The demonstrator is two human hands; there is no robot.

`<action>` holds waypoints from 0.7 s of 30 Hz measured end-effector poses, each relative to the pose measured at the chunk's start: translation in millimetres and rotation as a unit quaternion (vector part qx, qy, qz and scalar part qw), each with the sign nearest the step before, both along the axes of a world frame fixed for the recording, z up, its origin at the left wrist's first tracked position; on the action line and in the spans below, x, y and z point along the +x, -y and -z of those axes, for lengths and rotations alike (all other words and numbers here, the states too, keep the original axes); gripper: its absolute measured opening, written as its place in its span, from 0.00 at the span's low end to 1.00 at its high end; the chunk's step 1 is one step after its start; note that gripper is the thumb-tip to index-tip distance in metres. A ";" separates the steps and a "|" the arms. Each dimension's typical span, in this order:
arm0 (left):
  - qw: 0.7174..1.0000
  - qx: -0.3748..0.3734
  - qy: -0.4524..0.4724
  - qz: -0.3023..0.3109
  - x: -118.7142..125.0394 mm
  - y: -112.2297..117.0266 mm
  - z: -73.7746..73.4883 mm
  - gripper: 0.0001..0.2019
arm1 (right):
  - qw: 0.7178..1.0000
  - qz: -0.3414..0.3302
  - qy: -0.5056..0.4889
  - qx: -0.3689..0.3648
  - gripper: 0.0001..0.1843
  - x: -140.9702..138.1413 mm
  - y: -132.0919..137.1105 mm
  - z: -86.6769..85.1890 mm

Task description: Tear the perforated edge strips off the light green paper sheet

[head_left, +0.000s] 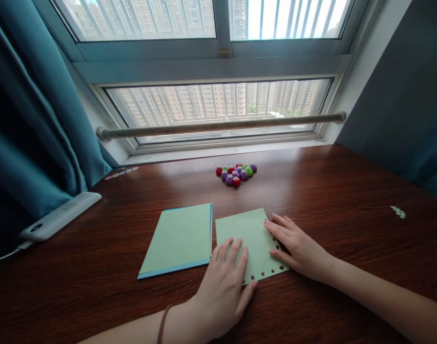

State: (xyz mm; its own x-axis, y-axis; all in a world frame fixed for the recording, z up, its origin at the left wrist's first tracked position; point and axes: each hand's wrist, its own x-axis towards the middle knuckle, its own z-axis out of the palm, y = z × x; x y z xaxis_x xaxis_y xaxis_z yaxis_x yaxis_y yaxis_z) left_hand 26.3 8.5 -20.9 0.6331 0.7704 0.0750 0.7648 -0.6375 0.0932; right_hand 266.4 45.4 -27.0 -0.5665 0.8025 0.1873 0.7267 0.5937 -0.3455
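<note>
punched green sheet under two flattened hands

the green sheet (pixel 256 246) lies on the desk (pixel 107 251), slightly turned, with small dark holes along its near and right edges; stars and hearts can be made out among them. the left hand (pixel 223 282) rests over its left part, grip relaxed and fingers stretched out, the thumb reaching past the near edge. the right hand (pixel 300 246) lies across the right edge, grip spread, fingertips and thumb on the paper, covering some of the holes. a thin band (pixel 163 325) circles the left wrist.

just left of the sheet is a paper stack (pixel 180 239), pale green on top, with blue showing at its near and right edges. beyond the papers stands a cluster of small punches (pixel 236 173) in red, green and purple. well to the right lies a patch of pale green pieces (pixel 398 212).

at far left, a white device (pixel 62 215) with a cable (pixel 5 258) sits by the blue curtain (pixel 32 95). a row of small coloured pieces (pixel 121 173) lies near the far left corner. behind the desk, a bar (pixel 218 127) crosses the window (pixel 204 69).
</note>
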 end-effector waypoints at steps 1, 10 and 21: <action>1.000 -0.007 0.006 -0.005 -0.4 -1.2 0.3 0.25 | 1.000 -0.009 -0.007 -0.005 0.31 0.7 -0.6 -1.5; 1.000 -0.004 0.003 0.015 -3.4 -6.1 0.9 0.26 | 0.986 -0.129 -0.004 -0.109 0.37 6.5 -8.9 -15.1; 1.000 0.002 -0.006 0.014 -0.9 -3.7 0.6 0.26 | 0.987 -0.141 0.011 -0.075 0.37 5.6 -7.9 -12.8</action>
